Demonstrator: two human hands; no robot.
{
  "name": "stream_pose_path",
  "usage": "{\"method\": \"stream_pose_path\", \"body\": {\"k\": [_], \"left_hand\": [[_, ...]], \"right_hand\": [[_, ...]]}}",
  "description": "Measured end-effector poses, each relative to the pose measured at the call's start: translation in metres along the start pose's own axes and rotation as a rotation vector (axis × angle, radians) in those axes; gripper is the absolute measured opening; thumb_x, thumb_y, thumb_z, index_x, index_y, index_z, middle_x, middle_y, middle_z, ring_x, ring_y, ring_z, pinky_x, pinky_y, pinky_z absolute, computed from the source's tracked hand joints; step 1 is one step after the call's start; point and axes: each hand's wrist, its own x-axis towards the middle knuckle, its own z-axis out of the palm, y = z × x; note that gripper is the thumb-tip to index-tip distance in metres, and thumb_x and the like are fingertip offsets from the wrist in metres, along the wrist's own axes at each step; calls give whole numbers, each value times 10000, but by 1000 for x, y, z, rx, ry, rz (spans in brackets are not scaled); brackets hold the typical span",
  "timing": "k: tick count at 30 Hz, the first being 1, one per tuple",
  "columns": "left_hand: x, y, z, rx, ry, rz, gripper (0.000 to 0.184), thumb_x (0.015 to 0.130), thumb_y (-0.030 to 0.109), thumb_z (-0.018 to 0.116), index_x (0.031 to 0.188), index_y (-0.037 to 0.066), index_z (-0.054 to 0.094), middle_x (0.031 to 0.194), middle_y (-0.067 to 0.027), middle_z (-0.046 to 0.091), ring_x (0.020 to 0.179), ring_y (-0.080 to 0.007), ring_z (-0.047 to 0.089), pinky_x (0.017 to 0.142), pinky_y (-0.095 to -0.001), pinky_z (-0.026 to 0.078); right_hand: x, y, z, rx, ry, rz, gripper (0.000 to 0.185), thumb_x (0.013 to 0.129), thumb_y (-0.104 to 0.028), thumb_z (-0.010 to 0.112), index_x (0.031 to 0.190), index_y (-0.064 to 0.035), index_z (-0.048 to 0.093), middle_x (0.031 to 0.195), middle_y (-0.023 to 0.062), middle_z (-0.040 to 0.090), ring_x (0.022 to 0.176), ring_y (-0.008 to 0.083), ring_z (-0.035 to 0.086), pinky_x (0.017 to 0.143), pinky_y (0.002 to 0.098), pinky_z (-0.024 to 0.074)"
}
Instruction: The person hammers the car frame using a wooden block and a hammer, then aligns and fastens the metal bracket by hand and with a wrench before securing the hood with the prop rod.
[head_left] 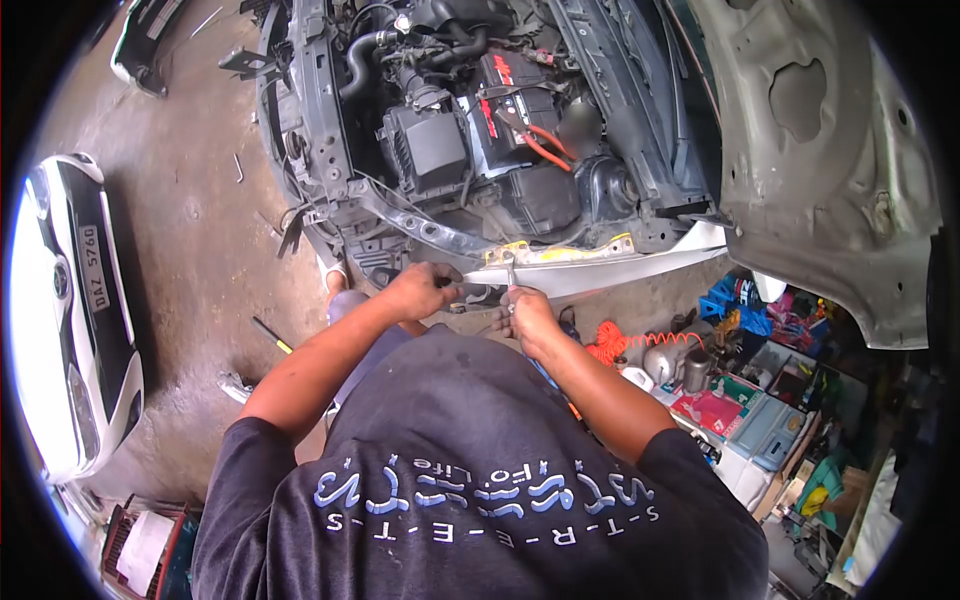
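My right hand [530, 318] is closed around a slim metal hand tool [511, 274], its bright shaft standing up against the fender's edge; the tool's exact kind cannot be made out. To its left, my left hand [420, 292] has its fingers curled at the front end of the silver fender [640, 268]; whatever they pinch is hidden. Along the fender's top runs a metal flange with yellow marks [565, 253]. Just beyond the hands lies the open engine bay, with a black air filter box [425, 148] and a battery [515, 105].
Orange-handled pliers [540, 140] lie on the battery. The raised hood [830, 150] hangs at the right. Beneath it are a coiled orange air hose [620, 343] and a blue-grey toolbox [768, 435]. A white bumper [85, 320] stands at the left; an L-shaped wrench [239, 168] lies on the floor.
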Motion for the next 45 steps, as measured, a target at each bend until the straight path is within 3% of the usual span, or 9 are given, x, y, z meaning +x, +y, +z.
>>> {"method": "stream_pose_path", "body": {"k": [11, 22, 24, 26, 27, 28, 34, 38, 45], "left_hand": [[16, 39, 15, -376, -236, -248, 491, 1039, 424, 605, 1319, 22, 635, 1174, -115, 715, 998, -201, 691, 810, -363, 594], [22, 24, 2, -462, -99, -191, 480, 1015, 375, 646, 1338, 20, 620, 944, -82, 730, 732, -161, 682, 675, -335, 555], [23, 30, -12, -300, -31, -156, 468, 1000, 377, 664, 1304, 23, 643, 933, -90, 735, 731, -155, 686, 670, -338, 553], [22, 29, -13, -50, 142, -65, 413, 937, 347, 723, 1198, 29, 698, 940, -139, 753, 763, -240, 731, 702, -383, 563], [20, 32, -15, -56, 144, -66, 413, 937, 347, 723, 1198, 29, 698, 940, -139, 753, 763, -240, 731, 702, -383, 563], [19, 38, -19, 76, 207, -48, 399, 915, 331, 720, 1186, 38, 700, 993, -170, 746, 895, -318, 714, 810, -430, 551], [27, 31, 15, 438, 103, 142, 532, 870, 289, 731, 1328, 44, 615, 1290, -220, 641, 1197, -410, 615, 989, -488, 521], [17, 30, 36, 442, -49, 69, 932, 817, 331, 767, 1552, -15, 312, 1330, -295, 601, 1208, -432, 610, 1007, -491, 513], [12, 31, 23, 418, -95, 85, 975, 791, 330, 781, 1578, -8, 315, 1288, -273, 644, 1171, -425, 638, 998, -473, 523]], "right_hand": [[-3, -22, 19, 107, -238, 152, 342, 1124, -290, 350, 1078, -61, 600, 945, 130, 732, 764, 213, 662, 656, 349, 462], [2, -25, 46, 599, -430, 58, 273, 1106, -226, 437, 1086, -32, 628, 890, 103, 699, 732, 233, 643, 679, 372, 527], [-12, -52, 34, -282, -228, -142, 219, 1064, -168, 525, 1171, 3, 613, 941, 133, 706, 767, 267, 661, 710, 369, 535], [32, -43, -20, -716, -79, -628, 299, 996, -156, 620, 1223, 35, 594, 971, 149, 685, 859, 242, 675, 746, 379, 547], [11, -84, -31, -820, -29, -554, 251, 970, -137, 649, 1167, 17, 635, 901, 144, 699, 827, 251, 678, 732, 397, 544], [-8, -126, -32, -654, -44, -291, 223, 942, -164, 696, 1069, 18, 677, 791, 152, 705, 775, 295, 682, 742, 423, 540], [22, -195, -56, -1235, -103, -662, 204, 829, -207, 770, 957, -47, 775, 902, 224, 727, 908, 396, 706, 822, 455, 543], [36, -195, -23, -1475, -172, -681, 234, 835, -212, 759, 989, -37, 752, 1004, 254, 711, 1007, 437, 675, 875, 495, 533], [43, -191, 28, -1720, -170, -701, 236, 849, -176, 733, 1050, -54, 749, 1097, 234, 716, 1070, 422, 672, 923, 498, 536]]}}
